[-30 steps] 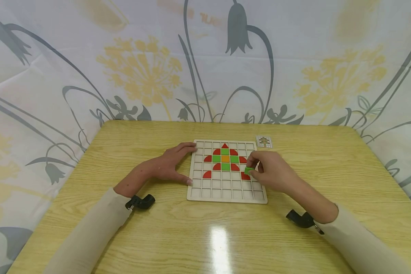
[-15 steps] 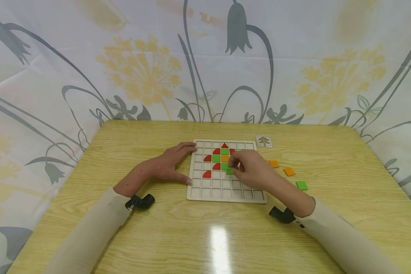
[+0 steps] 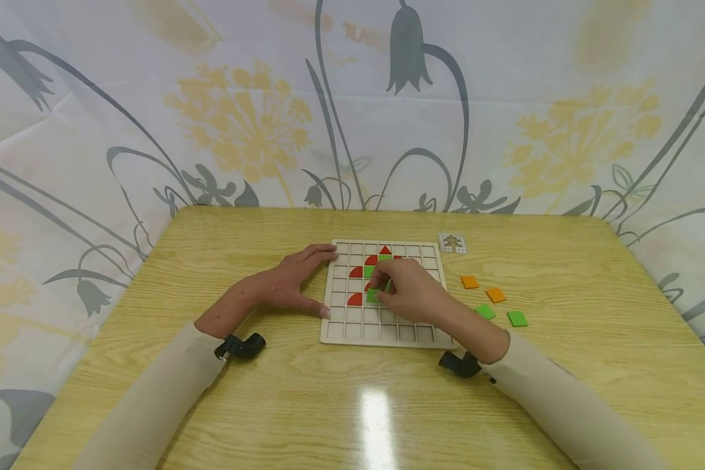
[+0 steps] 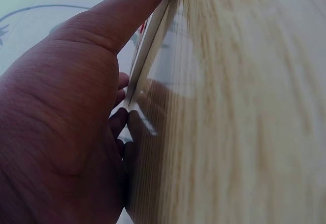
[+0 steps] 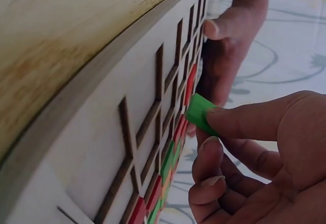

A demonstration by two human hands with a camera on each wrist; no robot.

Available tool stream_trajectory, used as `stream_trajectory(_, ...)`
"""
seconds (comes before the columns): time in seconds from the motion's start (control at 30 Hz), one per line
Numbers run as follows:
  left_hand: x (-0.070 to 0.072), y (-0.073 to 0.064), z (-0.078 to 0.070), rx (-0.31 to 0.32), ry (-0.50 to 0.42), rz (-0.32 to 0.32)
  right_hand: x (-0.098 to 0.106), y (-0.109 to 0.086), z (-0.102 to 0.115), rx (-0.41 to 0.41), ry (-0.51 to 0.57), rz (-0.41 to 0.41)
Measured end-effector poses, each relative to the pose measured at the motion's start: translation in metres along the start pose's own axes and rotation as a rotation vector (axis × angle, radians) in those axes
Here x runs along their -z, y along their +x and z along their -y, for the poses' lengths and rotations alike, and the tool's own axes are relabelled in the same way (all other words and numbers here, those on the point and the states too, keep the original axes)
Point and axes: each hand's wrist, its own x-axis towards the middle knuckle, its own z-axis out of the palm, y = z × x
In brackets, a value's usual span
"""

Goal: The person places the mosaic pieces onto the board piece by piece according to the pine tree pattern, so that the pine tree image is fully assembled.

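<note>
A pale wooden grid board (image 3: 336,332) lies on the table, with red, green and orange pieces set in its cells. My right hand (image 3: 417,292) pinches a green square tile (image 5: 198,109) between thumb and fingertips, over a cell just right of the lower left red quarter-round piece (image 3: 355,299). In the right wrist view the tile is tilted above the grid. At the board's left edge rests my left hand (image 3: 290,284), thumb and fingers spread and touching the rim. My right hand hides the middle and right of the pattern.
Right of the board lie two orange tiles (image 3: 496,295) and two green tiles (image 3: 517,318). A small pattern card (image 3: 452,243) lies by the board's back right corner. Behind the table (image 3: 258,405) hangs a flowered cloth (image 3: 352,98).
My right hand has moved left across the board with the green tile, from the right side to the lower left part. The loose tiles on the right have come into view. My left hand stays put.
</note>
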Motion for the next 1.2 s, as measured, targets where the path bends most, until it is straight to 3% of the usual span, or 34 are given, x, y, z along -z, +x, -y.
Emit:
stream_trajectory(0.4, -0.001, 0.000, 0.000, 0.004, 0.008, 0.001, -0.008, 0.005, -0.004, -0.018, -0.017, 0.009)
stream_trajectory(1.2, -0.001, 0.001, 0.000, 0.020, 0.017, 0.004, -0.012, 0.004, -0.008, 0.033, -0.090, -0.030)
